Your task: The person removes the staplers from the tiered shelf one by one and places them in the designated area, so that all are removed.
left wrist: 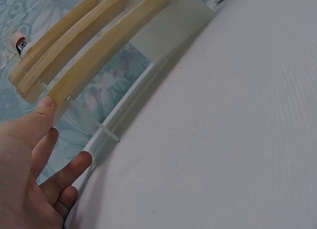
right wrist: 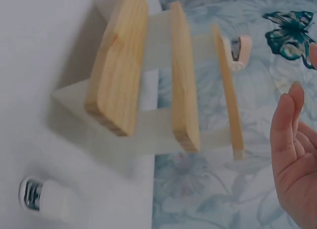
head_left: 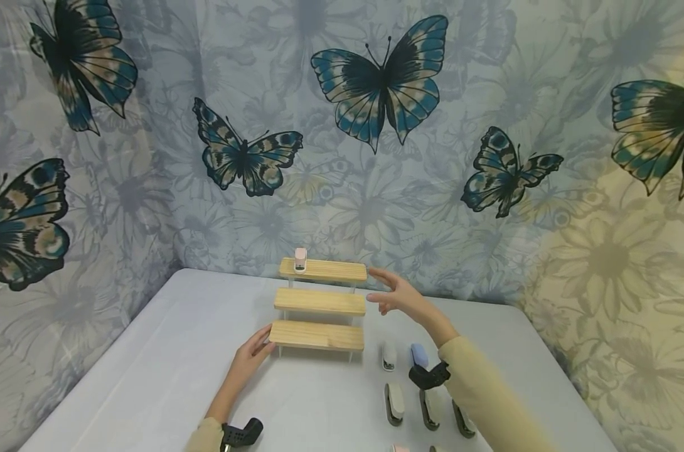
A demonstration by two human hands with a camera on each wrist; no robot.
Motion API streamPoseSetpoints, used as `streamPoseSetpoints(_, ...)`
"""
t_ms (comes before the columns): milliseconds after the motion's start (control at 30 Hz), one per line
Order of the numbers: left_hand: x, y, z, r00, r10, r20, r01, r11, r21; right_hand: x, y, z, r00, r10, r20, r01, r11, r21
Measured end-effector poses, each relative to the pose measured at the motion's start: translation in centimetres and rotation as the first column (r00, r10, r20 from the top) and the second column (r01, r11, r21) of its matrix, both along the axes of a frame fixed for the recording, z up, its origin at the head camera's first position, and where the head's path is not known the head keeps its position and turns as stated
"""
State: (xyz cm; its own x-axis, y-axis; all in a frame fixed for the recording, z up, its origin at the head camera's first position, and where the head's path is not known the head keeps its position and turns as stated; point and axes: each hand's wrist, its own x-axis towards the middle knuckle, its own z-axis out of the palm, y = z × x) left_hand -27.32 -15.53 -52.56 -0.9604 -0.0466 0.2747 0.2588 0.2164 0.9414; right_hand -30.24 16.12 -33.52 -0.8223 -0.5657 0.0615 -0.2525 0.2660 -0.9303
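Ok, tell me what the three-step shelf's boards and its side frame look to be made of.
The boards look like pale unfinished wood, likely pine: grain lines and a matte tan face show in the right wrist view. The side frame looks like clear or frosted plastic, perhaps acrylic: the butterfly backdrop shows faintly through it. The left hand touches the lowest board; the right hand hovers open.

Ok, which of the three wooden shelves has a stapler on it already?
The top shelf, farthest back against the curtain: a pink stapler stands at its left end. The middle shelf and the bottom shelf carry nothing.
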Motion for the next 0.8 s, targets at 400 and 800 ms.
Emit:
streamPoseSetpoints(400, 0.3, 0.0, -0.4, 1.0, -0.029, -0.011, 0.03, 0.999, 0.012, -2.3, -4.5, -0.6, 0.999, -0.008, 0.036, 0.01, 0.998, -0.059)
streamPoseSetpoints(800, 0.3, 0.0, 0.0, 0.999, -0.032, -0.009, 0.032, 0.999, -0.014, -5.7, -7.4, -2.4, 0.992, -0.098, 0.085, 0.105, 0.991, -0.084)
